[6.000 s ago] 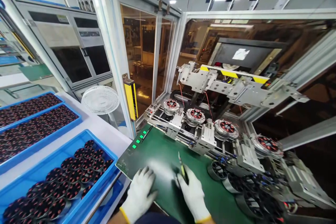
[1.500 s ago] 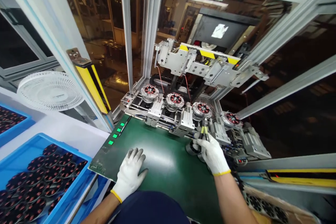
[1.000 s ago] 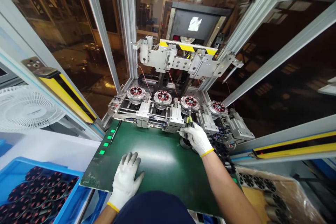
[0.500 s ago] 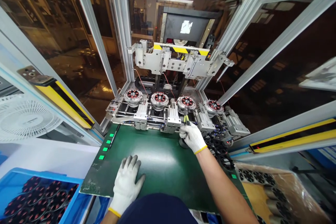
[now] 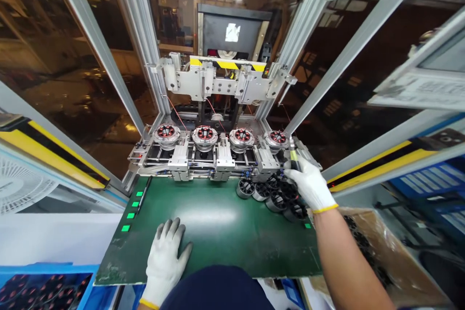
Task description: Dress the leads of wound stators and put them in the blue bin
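Observation:
My left hand, in a white glove with grey fingertips, lies flat on the green work surface, fingers spread. Raised at the right, my gloved right hand is closed around a slim hand tool with yellow and black on it and a pale tip; its exact kind is unclear. The tip points up beside the rightmost wound stator in its round holder; whether they touch, I cannot tell. A third stator sits to its left. Under my right hand stand several black-and-grey ring-shaped parts.
A machine head with yellow-black striping hangs behind the holders, copper wires running down. A black pen-like stick lies by green squares at left. Blue bin holds parts; a lined box stands right. Yellow-black posts flank the opening.
My right hand has moved right with the tool, from the third stator to the rightmost one. The view has turned right; my left hand stays flat on the surface.

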Motion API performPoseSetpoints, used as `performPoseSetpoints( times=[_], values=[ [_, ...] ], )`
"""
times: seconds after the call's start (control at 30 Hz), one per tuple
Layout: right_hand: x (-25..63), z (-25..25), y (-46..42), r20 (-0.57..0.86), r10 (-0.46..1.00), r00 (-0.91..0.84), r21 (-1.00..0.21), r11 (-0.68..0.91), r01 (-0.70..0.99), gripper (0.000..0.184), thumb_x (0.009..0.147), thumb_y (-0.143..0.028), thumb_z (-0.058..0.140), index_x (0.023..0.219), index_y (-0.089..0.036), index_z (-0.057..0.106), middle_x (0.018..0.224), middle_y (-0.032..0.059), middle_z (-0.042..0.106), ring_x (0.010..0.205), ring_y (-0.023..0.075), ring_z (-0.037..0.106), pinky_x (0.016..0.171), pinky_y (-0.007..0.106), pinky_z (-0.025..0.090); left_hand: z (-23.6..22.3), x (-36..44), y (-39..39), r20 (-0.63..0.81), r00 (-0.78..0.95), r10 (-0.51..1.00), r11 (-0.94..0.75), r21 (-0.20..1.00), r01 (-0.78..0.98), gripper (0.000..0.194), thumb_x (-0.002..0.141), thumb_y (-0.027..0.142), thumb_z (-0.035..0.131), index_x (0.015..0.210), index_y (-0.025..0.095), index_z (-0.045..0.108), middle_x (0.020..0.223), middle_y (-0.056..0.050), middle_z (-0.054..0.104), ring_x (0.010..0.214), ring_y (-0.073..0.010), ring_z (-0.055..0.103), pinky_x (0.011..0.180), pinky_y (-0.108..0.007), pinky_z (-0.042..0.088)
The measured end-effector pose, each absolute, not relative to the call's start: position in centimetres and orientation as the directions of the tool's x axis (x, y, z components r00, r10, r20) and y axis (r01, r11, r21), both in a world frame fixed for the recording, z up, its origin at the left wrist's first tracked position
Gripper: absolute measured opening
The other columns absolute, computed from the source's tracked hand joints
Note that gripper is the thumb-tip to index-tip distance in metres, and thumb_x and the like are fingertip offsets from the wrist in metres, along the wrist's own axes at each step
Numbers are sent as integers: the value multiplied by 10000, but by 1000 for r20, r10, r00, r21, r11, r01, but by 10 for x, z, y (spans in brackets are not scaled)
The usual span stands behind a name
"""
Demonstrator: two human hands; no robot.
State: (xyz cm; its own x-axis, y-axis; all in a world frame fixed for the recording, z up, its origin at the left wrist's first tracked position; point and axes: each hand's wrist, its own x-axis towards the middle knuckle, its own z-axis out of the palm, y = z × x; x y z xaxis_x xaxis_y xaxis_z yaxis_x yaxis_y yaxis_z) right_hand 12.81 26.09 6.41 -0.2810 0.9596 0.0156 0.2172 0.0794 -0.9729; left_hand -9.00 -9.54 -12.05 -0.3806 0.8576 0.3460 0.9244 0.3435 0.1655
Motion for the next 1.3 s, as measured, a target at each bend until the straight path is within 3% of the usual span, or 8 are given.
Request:
performPoseSetpoints(
  times=[0.07, 0.23, 0.47, 0.63, 0.9, 1.13, 1.3],
  values=[
    [132, 51, 273, -54, 956, -288, -977, 9, 214, 360, 500, -165, 692, 855, -203, 647, 658, -29, 592, 510, 120, 497, 439, 219, 394, -122, -90, -95, 347, -373, 860, 341, 152, 928, 373, 832, 381, 583, 1162, 211, 552, 1301, -83, 566, 1228, -322, 464, 1053, -522, 360],
    [120, 39, 270, -228, 887, -402, -969, -245, 9, 288, 475, -154, 675, 751, -189, 598, 584, -22, 591, 441, 116, 486, 404, 222, 393, -125, -91, -94, 371, -346, 862, 325, 120, 938, 385, 823, 376, 589, 1166, 203, 553, 1295, -88, 575, 1216, -327, 476, 1026, -516, 384],
    [114, 30, 277, -246, 868, -431, -959, -282, -21, 312, 443, -150, 664, 749, -177, 604, 688, 30, 649, 571, 186, 604, 487, 262, 496, -125, -92, -93, 376, -343, 861, 322, 120, 939, 378, 817, 381, 596, 1156, 214, 564, 1289, -83, 582, 1215, -329, 486, 1020, -513, 391],
    [116, 22, 281, -239, 869, -433, -962, -272, -16, 334, 483, -163, 645, 813, -191, 598, 710, 16, 652, 573, 166, 597, 533, 259, 514, -125, -92, -92, 363, -341, 867, 320, 119, 940, 389, 819, 377, 596, 1163, 197, 569, 1300, -95, 573, 1220, -331, 475, 1029, -522, 378],
    [114, 21, 284, -208, 886, -414, -977, -208, 46, 360, 482, -184, 591, 840, -194, 559, 661, -21, 606, 474, 109, 497, 486, 226, 452, -126, -92, -93, 349, -354, 868, 326, 138, 935, 396, 818, 372, 597, 1168, 187, 582, 1313, -103, 564, 1235, -333, 461, 1040, -520, 366],
    [112, -7, 296, -137, 932, -337, -981, -81, 174, 626, 483, -219, 513, 1102, -154, 576, 583, -70, 495, 413, 77, 352, 378, 197, 262, -125, -92, -92, 340, -365, 867, 335, 145, 931, 401, 820, 386, 593, 1172, 195, 576, 1313, -96, 564, 1241, -334, 457, 1043, -516, 366],
    [121, 12, 288, -61, 962, -267, -939, 36, 341, 642, 555, -245, 538, 1186, -146, 591, 636, -35, 523, 475, 105, 407, 447, 229, 326, -126, -92, -93, 329, -373, 868, 340, 155, 928, 399, 828, 383, 583, 1181, 199, 566, 1322, -89, 556, 1247, -328, 455, 1055, -520, 359]
  ],
)
